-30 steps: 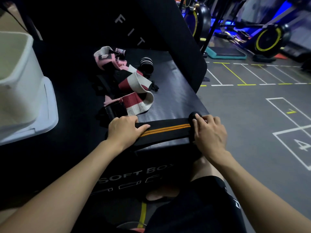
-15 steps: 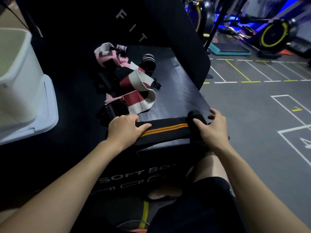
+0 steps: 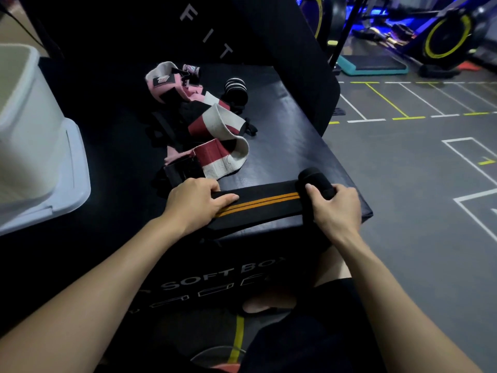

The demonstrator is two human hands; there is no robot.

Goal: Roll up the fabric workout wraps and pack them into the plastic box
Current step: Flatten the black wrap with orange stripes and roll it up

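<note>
Black wrap (image 3: 258,207) with two orange stripes stretched flat along the near edge of the black soft box (image 3: 282,146), centre of frame. Right end already wound into a small roll (image 3: 316,183), lower right of centre. Right hand (image 3: 336,208) curled around that roll, thumb on its near side, fingers over the far side: a grip suited to turning the roll leftward along the strip. Left hand (image 3: 195,201) laid on the strip's left end, thumb stretched out along the fabric, fingers bent down at the far edge; whether pinching or only pressing cannot be told. Likely pinned this way to keep the wrap taut and straight so the coil winds tight and even. Most of the strip still unrolled.

Behind, upper centre: a loose heap of unrolled wraps (image 3: 215,135), pink, red-and-white and black, plus one rolled wrap (image 3: 236,88) with white stripes standing beside it. Plastic box (image 3: 24,135) at the left edge, resting on its lid (image 3: 72,189), well apart from the hands; contents not visible. Packing not yet begun for this wrap.
</note>
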